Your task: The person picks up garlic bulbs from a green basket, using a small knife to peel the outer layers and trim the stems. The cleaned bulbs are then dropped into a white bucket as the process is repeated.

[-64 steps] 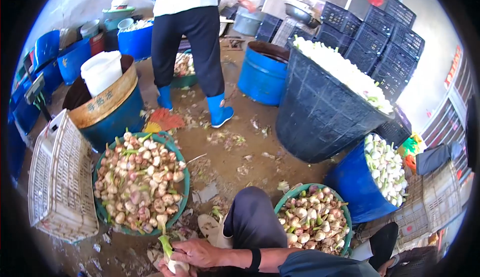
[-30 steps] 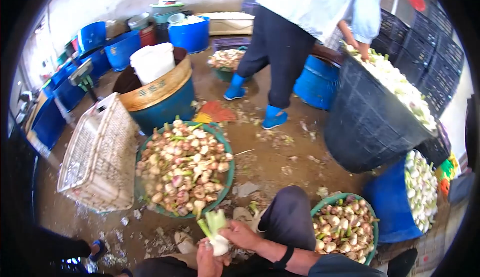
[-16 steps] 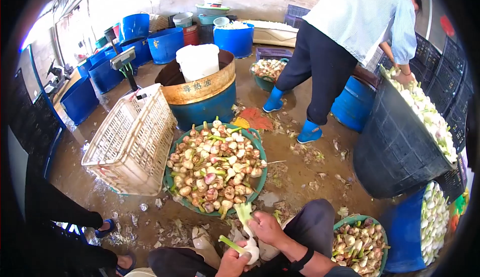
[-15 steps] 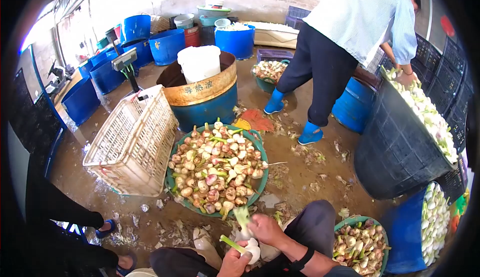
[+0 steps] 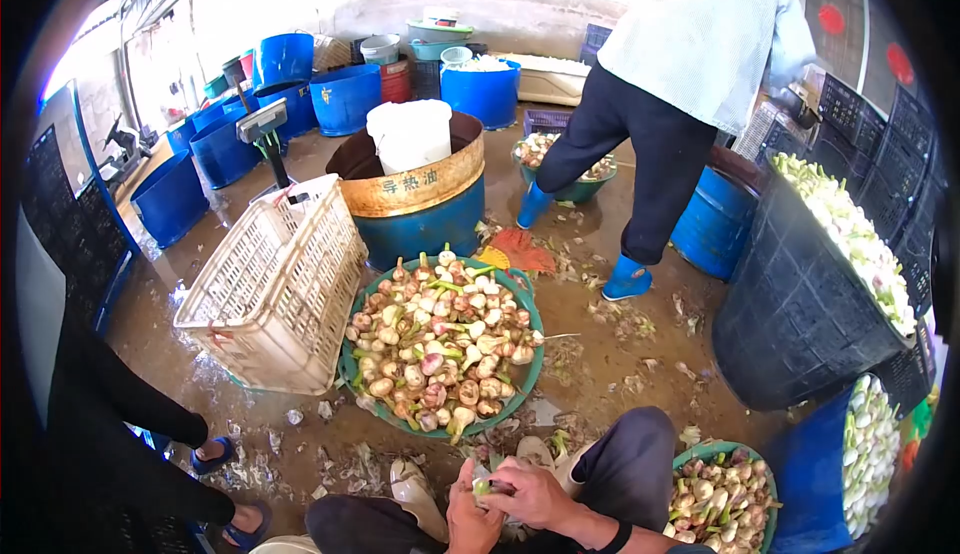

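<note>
My left hand [image 5: 472,516] is closed around a garlic bulb, mostly hidden by my fingers; a pale green bit of the garlic [image 5: 481,485] shows between my hands. My right hand [image 5: 532,494] presses up against it with its fingers curled in. A small dark shape shows at those fingertips, too little of it to name. Just ahead of my hands stands a wide green basin [image 5: 530,299] heaped with garlic bulbs [image 5: 440,339], many with short stems. By my right knee is a smaller green basin [image 5: 768,514] of garlic [image 5: 720,499].
A white plastic crate [image 5: 270,294] leans left of the basin, before a rusty-rimmed drum [image 5: 410,194]. At right stand a big black tub [image 5: 800,304] and a blue tub [image 5: 810,484], both full of peeled garlic. A person in blue boots [image 5: 628,276] stands beyond; another person's legs are at left.
My hands have come together, and the right has left the loose peel it held. The bulb is now mostly covered. The person opposite has drawn back from the black tub.
</note>
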`<state>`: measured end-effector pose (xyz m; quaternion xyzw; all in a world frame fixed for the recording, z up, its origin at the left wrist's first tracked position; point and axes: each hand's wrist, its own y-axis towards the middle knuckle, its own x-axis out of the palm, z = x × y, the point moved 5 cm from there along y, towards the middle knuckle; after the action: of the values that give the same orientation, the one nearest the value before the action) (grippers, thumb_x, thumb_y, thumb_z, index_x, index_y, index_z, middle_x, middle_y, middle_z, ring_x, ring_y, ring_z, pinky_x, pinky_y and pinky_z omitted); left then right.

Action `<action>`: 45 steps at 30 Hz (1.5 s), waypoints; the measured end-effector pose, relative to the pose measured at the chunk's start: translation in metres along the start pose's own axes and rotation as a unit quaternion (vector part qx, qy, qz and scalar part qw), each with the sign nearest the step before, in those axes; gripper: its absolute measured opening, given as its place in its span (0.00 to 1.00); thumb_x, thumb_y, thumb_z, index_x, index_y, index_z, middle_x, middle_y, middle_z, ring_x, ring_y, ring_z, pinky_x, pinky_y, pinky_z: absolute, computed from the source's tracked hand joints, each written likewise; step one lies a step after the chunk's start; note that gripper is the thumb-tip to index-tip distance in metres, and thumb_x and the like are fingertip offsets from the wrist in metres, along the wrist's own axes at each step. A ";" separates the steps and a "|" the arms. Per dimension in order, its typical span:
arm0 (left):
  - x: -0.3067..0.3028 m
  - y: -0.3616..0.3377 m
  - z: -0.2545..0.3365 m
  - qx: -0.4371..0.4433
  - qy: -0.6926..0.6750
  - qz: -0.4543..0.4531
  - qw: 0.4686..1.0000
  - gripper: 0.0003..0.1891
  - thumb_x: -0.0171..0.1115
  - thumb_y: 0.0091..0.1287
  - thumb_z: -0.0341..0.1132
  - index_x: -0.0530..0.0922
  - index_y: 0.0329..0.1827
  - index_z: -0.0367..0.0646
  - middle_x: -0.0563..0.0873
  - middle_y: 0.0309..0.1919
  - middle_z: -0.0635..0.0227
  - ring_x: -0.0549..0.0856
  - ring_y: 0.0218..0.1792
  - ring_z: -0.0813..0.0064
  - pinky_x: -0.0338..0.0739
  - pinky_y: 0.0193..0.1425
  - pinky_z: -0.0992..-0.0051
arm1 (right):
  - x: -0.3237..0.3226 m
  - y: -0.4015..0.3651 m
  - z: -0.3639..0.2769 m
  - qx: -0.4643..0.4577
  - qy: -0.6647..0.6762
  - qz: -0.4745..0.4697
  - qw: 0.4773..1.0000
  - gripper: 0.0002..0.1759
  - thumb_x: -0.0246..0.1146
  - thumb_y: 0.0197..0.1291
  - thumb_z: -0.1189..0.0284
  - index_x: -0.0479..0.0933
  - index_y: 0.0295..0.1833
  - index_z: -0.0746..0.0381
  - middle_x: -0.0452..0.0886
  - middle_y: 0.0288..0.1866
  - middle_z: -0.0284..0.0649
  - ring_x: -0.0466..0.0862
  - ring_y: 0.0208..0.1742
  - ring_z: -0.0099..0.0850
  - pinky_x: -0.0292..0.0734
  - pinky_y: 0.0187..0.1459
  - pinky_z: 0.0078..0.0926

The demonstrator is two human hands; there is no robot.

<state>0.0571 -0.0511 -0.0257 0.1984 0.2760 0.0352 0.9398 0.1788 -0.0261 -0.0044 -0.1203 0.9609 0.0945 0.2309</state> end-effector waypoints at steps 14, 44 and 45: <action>-0.007 -0.001 0.012 -0.231 -0.251 -0.278 0.898 0.12 0.56 0.62 0.36 0.78 0.40 0.36 0.80 0.20 0.62 0.80 0.21 0.74 0.73 0.26 0.73 | -0.021 -0.001 0.053 0.182 0.237 -0.104 0.949 0.10 0.55 0.61 0.70 0.79 0.43 0.62 0.77 0.32 0.30 0.73 0.32 0.18 0.68 0.34 0.20; 0.034 -0.020 -0.021 -0.041 0.071 -0.256 0.963 0.13 0.58 0.66 0.40 0.78 0.28 0.39 0.81 0.23 0.54 0.82 0.28 0.51 0.75 0.31 0.58 | -0.035 0.047 0.018 0.246 0.445 0.150 0.848 0.14 0.66 0.61 0.63 0.73 0.40 0.61 0.75 0.18 0.34 0.72 0.15 0.22 0.67 0.16 0.20; 0.040 -0.024 -0.027 -0.051 0.080 -0.272 0.958 0.14 0.58 0.65 0.40 0.77 0.27 0.39 0.81 0.22 0.54 0.82 0.27 0.51 0.76 0.31 0.58 | -0.034 0.049 0.017 0.254 0.446 0.148 0.845 0.15 0.66 0.61 0.62 0.73 0.40 0.61 0.75 0.18 0.34 0.72 0.15 0.22 0.67 0.16 0.20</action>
<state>0.0753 -0.0564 -0.0758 0.0643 0.3919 -0.1918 0.8975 0.2019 0.0311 0.0033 0.0569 0.9571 -0.1834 -0.2168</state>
